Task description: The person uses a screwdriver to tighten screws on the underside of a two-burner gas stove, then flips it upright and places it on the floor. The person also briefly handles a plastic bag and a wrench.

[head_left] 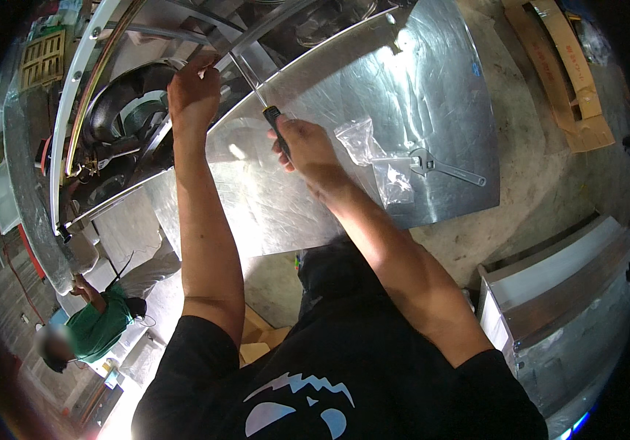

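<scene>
My right hand (304, 150) is closed round the black handle of a screwdriver (274, 117). Its long metal shaft points up and away, to a metal frame bar (252, 31) at the top. My left hand (196, 92) reaches up beside that bar, fingers bent together near the shaft's tip. What those fingers pinch, if anything, is too small to make out. Below both hands lies a shiny metal sheet (307, 213). On it, right of my right hand, are clear plastic bags (359, 139) and an adjustable wrench (450, 169).
A black round housing (128, 110) sits inside the frame on the left. Further left a person in a green shirt (98, 326) holds a long wrapped piece (32, 205). A cardboard piece (560, 70) lies on the floor at the upper right, a metal cabinet (564, 315) at the lower right.
</scene>
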Demonstrator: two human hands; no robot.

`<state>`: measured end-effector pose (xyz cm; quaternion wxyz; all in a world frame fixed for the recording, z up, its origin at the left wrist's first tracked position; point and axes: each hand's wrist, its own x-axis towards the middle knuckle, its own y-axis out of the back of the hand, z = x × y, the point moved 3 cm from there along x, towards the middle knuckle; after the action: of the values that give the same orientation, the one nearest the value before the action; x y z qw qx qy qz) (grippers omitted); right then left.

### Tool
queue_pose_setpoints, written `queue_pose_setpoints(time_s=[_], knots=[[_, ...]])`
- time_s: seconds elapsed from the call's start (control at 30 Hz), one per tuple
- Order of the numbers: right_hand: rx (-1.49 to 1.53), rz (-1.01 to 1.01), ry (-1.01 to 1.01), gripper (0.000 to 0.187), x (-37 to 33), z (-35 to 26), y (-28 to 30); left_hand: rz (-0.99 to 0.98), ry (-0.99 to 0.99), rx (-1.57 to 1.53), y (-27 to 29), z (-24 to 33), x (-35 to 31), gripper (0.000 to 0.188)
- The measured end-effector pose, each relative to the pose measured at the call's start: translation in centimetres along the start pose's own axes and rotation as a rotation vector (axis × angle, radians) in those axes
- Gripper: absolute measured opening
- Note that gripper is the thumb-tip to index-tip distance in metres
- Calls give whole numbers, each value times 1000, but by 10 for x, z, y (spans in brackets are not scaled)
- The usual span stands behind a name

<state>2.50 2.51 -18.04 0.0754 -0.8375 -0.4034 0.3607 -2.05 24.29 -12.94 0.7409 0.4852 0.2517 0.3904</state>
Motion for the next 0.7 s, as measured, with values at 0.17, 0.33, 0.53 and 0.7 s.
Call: queue_pose_setpoints(time_s=[0.17,0.33,0.53,0.7], knots=[[233,-138,-216,48,-3,-5,9,-191,240,-104,9,5,13,34],[-36,-107,-220,49,-19,-15,32,-220,388,-444,14,18,17,29],[-38,-83,-198,46,-46,-12,54,-363,592,-556,4,11,35,18],[-6,-68,-200,42,-63,-4,71,-313,619,-617,-6,-4,38,20]])
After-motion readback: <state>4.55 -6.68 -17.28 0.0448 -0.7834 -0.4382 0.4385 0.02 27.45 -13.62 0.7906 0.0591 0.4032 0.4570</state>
